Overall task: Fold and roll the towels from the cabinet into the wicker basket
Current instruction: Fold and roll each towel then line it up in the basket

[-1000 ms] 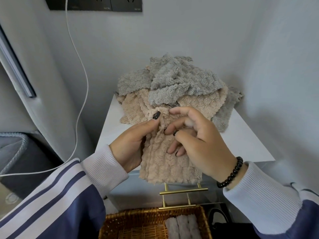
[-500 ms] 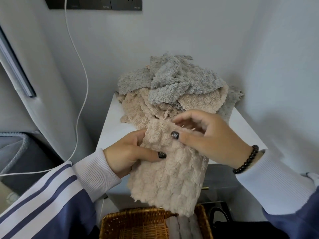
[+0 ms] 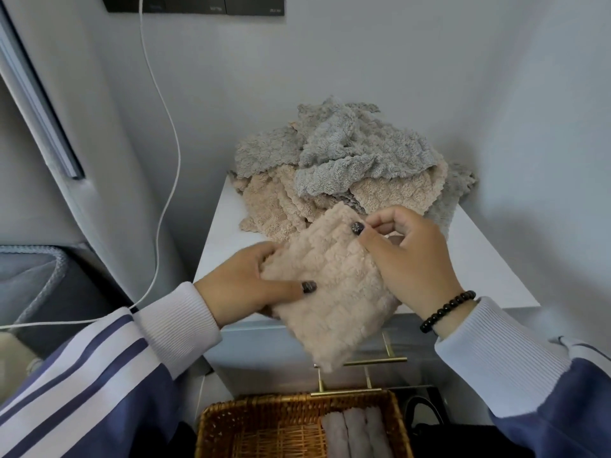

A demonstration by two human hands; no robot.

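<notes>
Down at the bottom edge sits the wicker basket (image 3: 264, 428), its weave a warm brown, and against its right wall three rolled grey towels (image 3: 357, 434) lie side by side, touching one another; the rest of its floor shows bare wicker.

Above it, both hands hold a folded beige towel (image 3: 327, 292) over the front edge of the white cabinet (image 3: 489, 269). The towel hangs tilted, its lower corner dropping past the cabinet's front toward the gold handles (image 3: 373, 361). The left hand (image 3: 244, 285) grasps the towel's left side, thumb laid across the front and fingers tucked behind. The right hand (image 3: 410, 256) pinches the upper right edge between thumb and curled fingers. A dark bead bracelet (image 3: 446, 309) circles the right wrist.

Behind the hands, a loose pile (image 3: 347, 173) of grey and beige towels lies heaped on the cabinet top against the wall. A white cable (image 3: 172, 133) drops from the dark wall sockets (image 3: 198, 3) on the left.
</notes>
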